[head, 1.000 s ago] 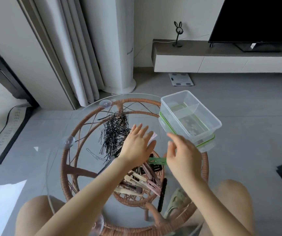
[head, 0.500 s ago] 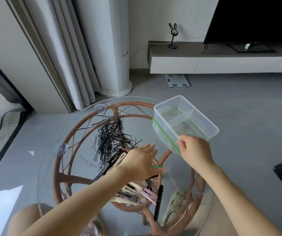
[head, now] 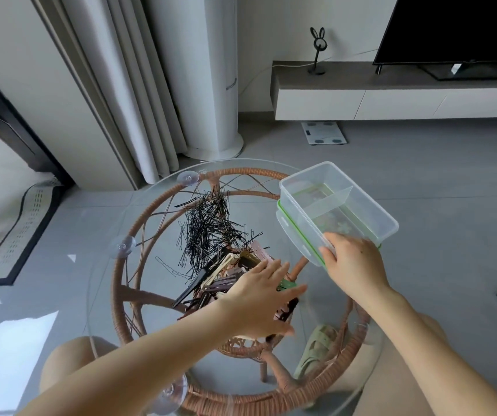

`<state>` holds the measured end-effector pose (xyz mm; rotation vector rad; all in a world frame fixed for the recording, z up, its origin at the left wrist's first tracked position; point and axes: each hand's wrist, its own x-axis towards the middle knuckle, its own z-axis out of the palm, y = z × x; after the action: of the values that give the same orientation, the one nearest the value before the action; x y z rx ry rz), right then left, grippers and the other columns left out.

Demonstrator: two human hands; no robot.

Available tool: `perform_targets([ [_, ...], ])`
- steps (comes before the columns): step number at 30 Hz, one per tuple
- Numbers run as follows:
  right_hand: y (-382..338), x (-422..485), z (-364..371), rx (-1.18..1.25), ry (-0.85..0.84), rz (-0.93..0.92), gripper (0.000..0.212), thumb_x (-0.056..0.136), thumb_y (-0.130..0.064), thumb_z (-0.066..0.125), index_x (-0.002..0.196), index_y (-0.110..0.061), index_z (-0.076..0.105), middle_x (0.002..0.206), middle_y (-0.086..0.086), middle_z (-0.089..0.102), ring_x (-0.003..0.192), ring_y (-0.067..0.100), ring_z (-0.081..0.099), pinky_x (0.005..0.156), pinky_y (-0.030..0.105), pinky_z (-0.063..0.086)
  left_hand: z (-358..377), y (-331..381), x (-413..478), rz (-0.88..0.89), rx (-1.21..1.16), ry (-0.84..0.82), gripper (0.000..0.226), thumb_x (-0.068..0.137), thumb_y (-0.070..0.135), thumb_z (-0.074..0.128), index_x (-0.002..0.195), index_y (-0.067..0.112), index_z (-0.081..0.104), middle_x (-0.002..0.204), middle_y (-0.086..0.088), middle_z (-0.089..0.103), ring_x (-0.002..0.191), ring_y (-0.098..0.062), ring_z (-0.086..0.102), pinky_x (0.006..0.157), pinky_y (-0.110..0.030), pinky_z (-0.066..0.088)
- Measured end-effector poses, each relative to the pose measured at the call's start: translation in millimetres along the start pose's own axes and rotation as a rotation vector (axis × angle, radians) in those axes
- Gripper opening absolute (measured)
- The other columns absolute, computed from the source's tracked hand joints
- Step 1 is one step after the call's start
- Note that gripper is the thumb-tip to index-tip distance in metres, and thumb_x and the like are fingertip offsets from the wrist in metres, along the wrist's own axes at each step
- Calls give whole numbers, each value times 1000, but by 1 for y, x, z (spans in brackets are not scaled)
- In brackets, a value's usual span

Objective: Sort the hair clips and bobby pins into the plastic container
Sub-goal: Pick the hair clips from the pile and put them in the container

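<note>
From my head camera, my right hand (head: 353,261) is closed on the near corner of the plastic container (head: 338,210), which sits on its green-edged lid at the far right rim of the glass surface (head: 115,280). Its long axis runs from near left to far right, with a divider across the middle. My left hand (head: 263,298) lies flat, fingers spread, over the hair clips (head: 226,282), just left of the container; a green clip (head: 286,285) peeks out under my fingers. The black bobby pins (head: 208,232) lie further left. I should pull the container closer, then pinch one clip at a time.
</note>
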<state>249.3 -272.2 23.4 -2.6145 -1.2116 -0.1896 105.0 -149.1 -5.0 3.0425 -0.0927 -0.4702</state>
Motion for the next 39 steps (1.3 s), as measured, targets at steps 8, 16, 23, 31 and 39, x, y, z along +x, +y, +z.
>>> perform_targets([
  [8, -36, -36, -11, 274, -186, -206, 56, 80, -43, 60, 129, -19, 49, 134, 2, 49, 122, 20, 44, 103, 37, 39, -18, -27, -35, -167, -366, 301, 62, 83, 59, 47, 137, 28, 42, 147, 4, 40, 138, -15, 34, 118, -36, 23],
  [16, -48, -43, 28, 161, -452, -321, 77, 77, -43, 66, 142, -31, 26, 130, -2, 42, 121, 18, 35, 100, 32, 36, -4, -22, -72, -425, -229, 182, 82, 73, 61, 61, 142, 41, 20, 140, 5, 34, 127, -17, 33, 106, -34, 37],
  [23, -49, -41, 27, 447, -406, -275, 52, 78, -21, 70, 127, -20, 53, 96, -8, 49, 91, 8, 47, 78, 13, 35, 15, -16, -81, -391, -185, 214, 73, 69, 59, 68, 134, 36, 42, 126, 0, 50, 114, -21, 46, 94, -36, 50],
  [31, -46, -42, 5, 536, -298, -230, 28, 78, -17, 70, 106, -12, 69, 88, -11, 57, 79, 5, 55, 72, 0, 35, 24, -15, -89, -255, -93, 290, 49, 59, 53, 79, 98, 25, 69, 90, 6, 65, 85, -15, 63, 67, -27, 59],
  [39, -36, -27, -43, 573, -66, -114, 23, 71, -11, 76, 94, -15, 73, 82, -5, 64, 81, 5, 55, 71, 2, 38, 25, -10, -84, -231, -50, 185, 33, 39, 21, 84, 63, 28, 62, 59, 15, 55, 54, -3, 53, 49, -13, 51],
])
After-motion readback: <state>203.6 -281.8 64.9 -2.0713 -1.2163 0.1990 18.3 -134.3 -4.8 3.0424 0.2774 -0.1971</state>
